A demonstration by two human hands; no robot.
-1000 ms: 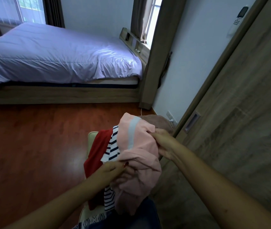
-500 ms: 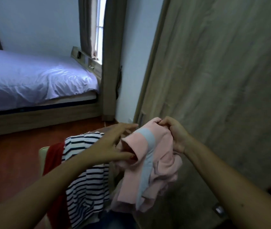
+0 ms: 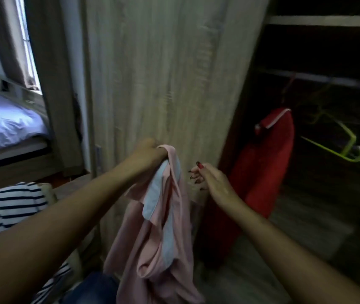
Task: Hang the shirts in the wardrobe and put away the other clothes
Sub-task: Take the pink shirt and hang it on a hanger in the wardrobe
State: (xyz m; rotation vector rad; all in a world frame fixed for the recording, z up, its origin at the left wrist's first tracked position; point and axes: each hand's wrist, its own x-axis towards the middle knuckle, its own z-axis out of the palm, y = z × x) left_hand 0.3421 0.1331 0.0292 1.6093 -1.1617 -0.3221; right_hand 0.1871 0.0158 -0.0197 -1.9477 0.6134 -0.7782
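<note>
My left hand (image 3: 147, 153) is shut on the top of a pink shirt with a pale blue stripe (image 3: 163, 227), which hangs down in front of the wardrobe door (image 3: 163, 73). Just right of the shirt, my right hand (image 3: 209, 181) is empty with its fingers apart. Inside the open wardrobe a red shirt (image 3: 260, 167) hangs from the rail (image 3: 328, 81). An empty green hanger (image 3: 339, 148) hangs to its right. A black-and-white striped shirt (image 3: 5, 207) lies at lower left, and blue denim (image 3: 91, 288) shows below it.
The bed with a lilac cover (image 3: 5, 123) stands at the far left under a window (image 3: 28, 44). A wardrobe shelf (image 3: 328, 20) runs above the rail. The wardrobe floor (image 3: 306, 227) lies below the hanging red shirt.
My view swung right from the chair to the open wardrobe. The pink shirt was lifted off the pile; my right hand let go of it and my left hand now holds it alone.
</note>
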